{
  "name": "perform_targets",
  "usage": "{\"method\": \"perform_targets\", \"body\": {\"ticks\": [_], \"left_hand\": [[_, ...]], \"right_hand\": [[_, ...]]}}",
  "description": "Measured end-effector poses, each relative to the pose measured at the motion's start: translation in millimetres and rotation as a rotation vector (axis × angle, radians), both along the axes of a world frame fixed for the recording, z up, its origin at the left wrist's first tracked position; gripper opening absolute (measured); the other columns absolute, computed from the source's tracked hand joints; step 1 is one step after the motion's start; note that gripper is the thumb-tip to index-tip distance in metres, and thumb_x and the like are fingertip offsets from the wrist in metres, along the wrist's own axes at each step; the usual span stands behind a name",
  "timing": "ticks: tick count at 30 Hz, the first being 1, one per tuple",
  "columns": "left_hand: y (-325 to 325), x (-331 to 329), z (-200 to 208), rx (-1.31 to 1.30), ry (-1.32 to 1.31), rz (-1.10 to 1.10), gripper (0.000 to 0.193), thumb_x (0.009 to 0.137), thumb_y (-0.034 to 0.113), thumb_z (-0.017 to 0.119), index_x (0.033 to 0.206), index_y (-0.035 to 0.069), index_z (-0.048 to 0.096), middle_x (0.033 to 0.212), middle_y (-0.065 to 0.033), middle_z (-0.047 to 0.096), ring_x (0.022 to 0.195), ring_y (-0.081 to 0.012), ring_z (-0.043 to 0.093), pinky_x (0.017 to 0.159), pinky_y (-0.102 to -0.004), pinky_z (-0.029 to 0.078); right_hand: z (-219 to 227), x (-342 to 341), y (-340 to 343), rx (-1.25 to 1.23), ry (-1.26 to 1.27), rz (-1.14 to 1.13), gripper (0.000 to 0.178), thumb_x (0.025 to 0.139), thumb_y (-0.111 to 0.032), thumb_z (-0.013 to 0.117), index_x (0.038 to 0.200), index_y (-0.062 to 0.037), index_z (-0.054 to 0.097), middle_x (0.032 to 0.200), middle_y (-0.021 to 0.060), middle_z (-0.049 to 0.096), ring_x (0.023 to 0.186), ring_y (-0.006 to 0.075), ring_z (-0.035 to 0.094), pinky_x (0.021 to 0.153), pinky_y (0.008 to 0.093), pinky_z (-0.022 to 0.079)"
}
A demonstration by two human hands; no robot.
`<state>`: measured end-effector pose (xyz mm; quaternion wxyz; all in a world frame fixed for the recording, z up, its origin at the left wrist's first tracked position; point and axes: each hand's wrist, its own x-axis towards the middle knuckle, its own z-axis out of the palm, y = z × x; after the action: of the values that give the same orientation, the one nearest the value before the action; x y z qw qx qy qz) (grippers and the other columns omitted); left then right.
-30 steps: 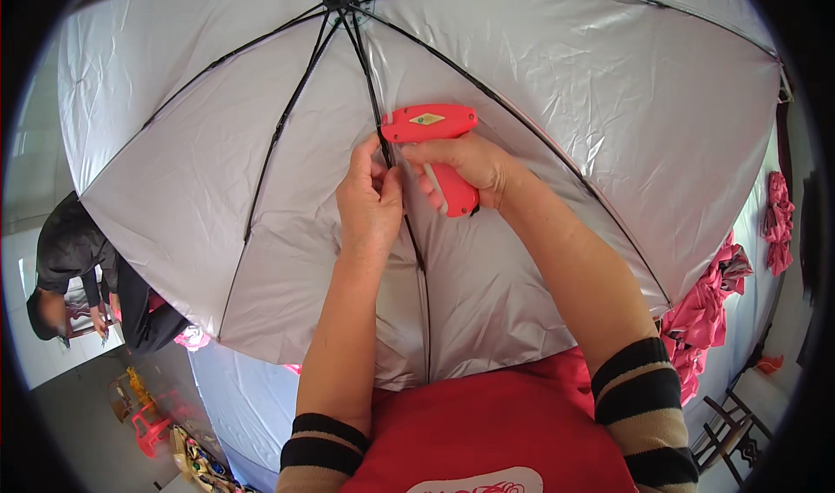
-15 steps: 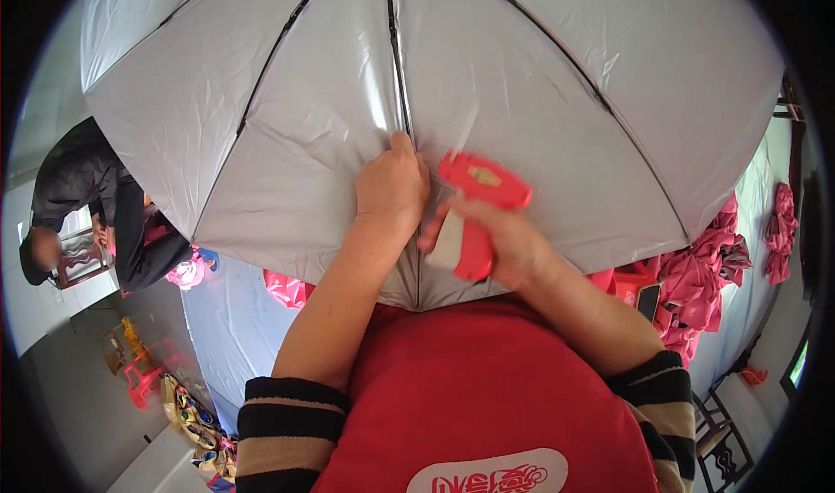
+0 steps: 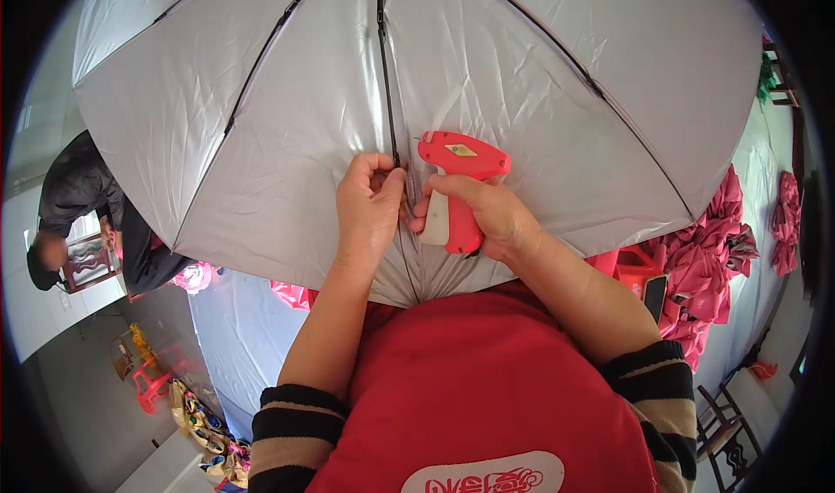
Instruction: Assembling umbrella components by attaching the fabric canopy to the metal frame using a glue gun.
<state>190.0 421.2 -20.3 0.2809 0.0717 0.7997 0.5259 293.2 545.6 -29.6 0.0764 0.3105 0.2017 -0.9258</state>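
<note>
The silver-grey underside of an open umbrella [image 3: 296, 158] spreads in front of me, with thin black ribs across it. My left hand [image 3: 364, 213] pinches the umbrella at its middle rib [image 3: 387, 76], thumb and forefinger together where the rib meets the cloth. Just to the right, my right hand [image 3: 503, 213] grips a red and white tagging gun [image 3: 463, 158]. Its fingers wrap round the handle, and the thin needle at its head points left toward the rib, apart from it. A clear strip rises from the top of the gun.
Crumpled pink-red cloth [image 3: 696, 271] lies at the right, by a red container [image 3: 637, 271] and a dark phone-like object [image 3: 654, 296]. A pale blue table covering [image 3: 243, 328] shows at the left. Beyond it, a person in dark clothes [image 3: 83, 189] bends near a red plastic chair [image 3: 150, 387].
The tagging gun, blurred and tilted before, is now steadier and slightly higher and further left. My left hand has turned and slid a little left and down, so its thumb now shows.
</note>
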Motion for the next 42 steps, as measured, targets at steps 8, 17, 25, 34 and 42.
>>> {"method": "perform_targets", "body": {"ticks": [8, 17, 25, 34, 42], "left_hand": [[-3.1, 2.4, 1.8, 0.037, -0.011, 0.043, 0.010, 0.087, 0.002, 0.058, 0.096, 0.000, 0.055, 0.069, -0.0018, 0.055, 0.052, -0.0059, 0.048, 0.045, -0.0224, 0.041], [-7.5, -3.5, 2.1, 0.109, -0.090, 0.049, 0.009, 0.087, 0.002, 0.058, 0.095, -0.001, 0.055, 0.070, -0.0034, 0.057, 0.051, -0.0069, 0.049, 0.044, -0.0226, 0.041], [-6.0, -3.7, 2.9, 0.111, -0.081, 0.064, 0.007, 0.088, 0.002, 0.058, 0.094, -0.002, 0.056, 0.070, -0.0044, 0.058, 0.053, -0.0077, 0.050, 0.044, -0.0227, 0.041], [0.5, 6.1, 8.1, 0.029, -0.017, 0.033, 0.006, 0.088, 0.001, 0.054, 0.093, -0.002, 0.057, 0.070, -0.0046, 0.059, 0.054, -0.0083, 0.052, 0.047, -0.0238, 0.042], [-28.8, -52.4, 29.2, -0.307, 0.456, -0.261, 0.040, 0.082, 0.008, 0.064, 0.117, -0.002, 0.050, 0.105, -0.0144, 0.057, 0.089, -0.0221, 0.057, 0.077, -0.0335, 0.048]], "right_hand": [[3.2, 1.5, -3.2, 0.024, 0.050, 0.127, 0.019, 0.087, -0.017, 0.060, 0.094, 0.0002, 0.059, 0.082, 0.0161, 0.065, 0.074, 0.0292, 0.068, 0.069, 0.0401, 0.056], [-6.4, 2.4, 7.3, -0.119, 0.123, 0.202, 0.017, 0.085, -0.016, 0.060, 0.093, -0.0005, 0.059, 0.079, 0.0134, 0.065, 0.070, 0.0264, 0.068, 0.065, 0.0376, 0.057], [-9.7, -1.2, 10.1, -0.066, 0.191, 0.243, 0.016, 0.087, -0.016, 0.059, 0.092, -0.0003, 0.060, 0.081, 0.0157, 0.067, 0.073, 0.0287, 0.069, 0.068, 0.0390, 0.056], [6.6, -7.5, 2.0, 0.152, 0.041, 0.200, 0.015, 0.085, -0.018, 0.061, 0.089, -0.0044, 0.058, 0.070, 0.0112, 0.061, 0.054, 0.0234, 0.063, 0.047, 0.0356, 0.051], [30.5, 6.8, 33.3, 0.256, 0.066, 0.239, 0.021, 0.087, -0.022, 0.060, 0.094, -0.0028, 0.059, 0.078, 0.0109, 0.063, 0.071, 0.0222, 0.064, 0.062, 0.0344, 0.054]]}}
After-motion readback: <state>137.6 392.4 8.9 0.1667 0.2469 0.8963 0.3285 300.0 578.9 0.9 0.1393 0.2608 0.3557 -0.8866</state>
